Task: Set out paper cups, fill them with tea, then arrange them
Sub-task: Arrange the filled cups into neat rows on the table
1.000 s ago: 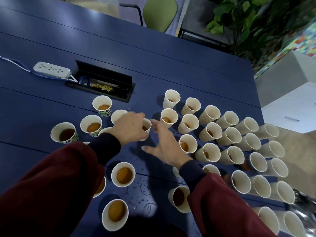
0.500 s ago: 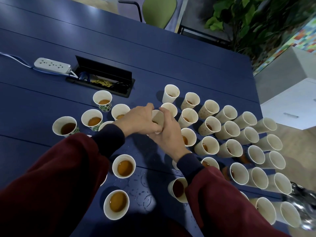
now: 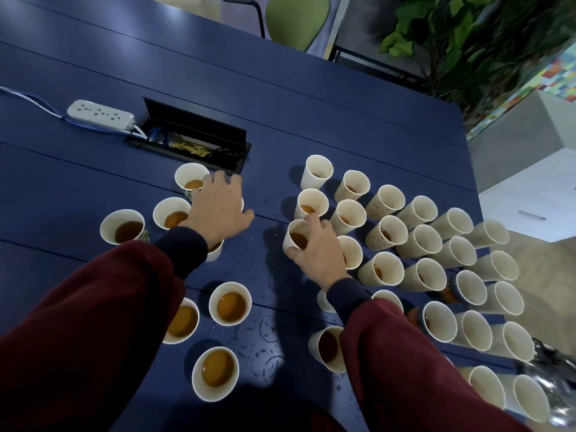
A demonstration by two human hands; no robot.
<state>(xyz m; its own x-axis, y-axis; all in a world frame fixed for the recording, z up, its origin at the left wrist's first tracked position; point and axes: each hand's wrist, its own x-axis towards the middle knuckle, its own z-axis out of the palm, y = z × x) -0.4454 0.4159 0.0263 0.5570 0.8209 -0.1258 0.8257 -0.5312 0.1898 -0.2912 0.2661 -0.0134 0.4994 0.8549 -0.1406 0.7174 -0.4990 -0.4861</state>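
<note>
Right hand (image 3: 316,249) is gripping a tea-filled white paper cup (image 3: 294,236); left hand (image 3: 218,210) is hovering open-fingered; dark-blue tabletop (image 3: 269,188) is lying open between them.

Dark blue table (image 3: 280,104), seams running across. Right side: rowed cups (image 3: 386,198) packed in slanted lines, several holding tea. Left and near side: loose cups (image 3: 229,304), tea in each. Far left: power strip (image 3: 99,115) beside open cable box (image 3: 193,141). Wet rings (image 3: 268,353) and drops mid-table.
</note>
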